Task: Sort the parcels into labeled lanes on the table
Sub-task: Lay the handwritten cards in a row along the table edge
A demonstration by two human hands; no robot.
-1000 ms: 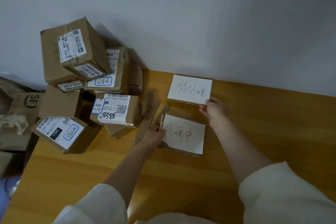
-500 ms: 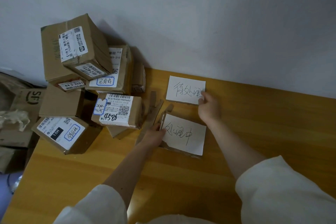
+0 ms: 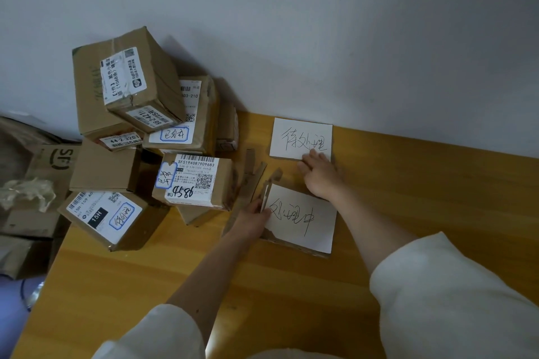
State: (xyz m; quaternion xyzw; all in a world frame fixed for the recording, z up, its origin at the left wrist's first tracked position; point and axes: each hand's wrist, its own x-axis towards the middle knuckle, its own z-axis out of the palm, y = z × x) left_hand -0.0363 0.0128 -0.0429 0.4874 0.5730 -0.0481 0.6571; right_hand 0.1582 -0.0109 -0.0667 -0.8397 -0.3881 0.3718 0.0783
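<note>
Two white cards lie flat on the counter (image 3: 437,201), long axes roughly parallel to the wall. Right hand (image 3: 319,175), fingers straight, presses the far card (image 3: 297,137); left hand (image 3: 252,220) seemingly pinches the near card's (image 3: 303,218) left edge. Parcels (image 3: 140,137) are piled at left.

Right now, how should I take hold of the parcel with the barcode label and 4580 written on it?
Grip the 4580 parcel across its two short ends, coming from above. It lies flat, label up, at the pile's front; its right end faces the cardboard scraps, so that side is freer.
</note>
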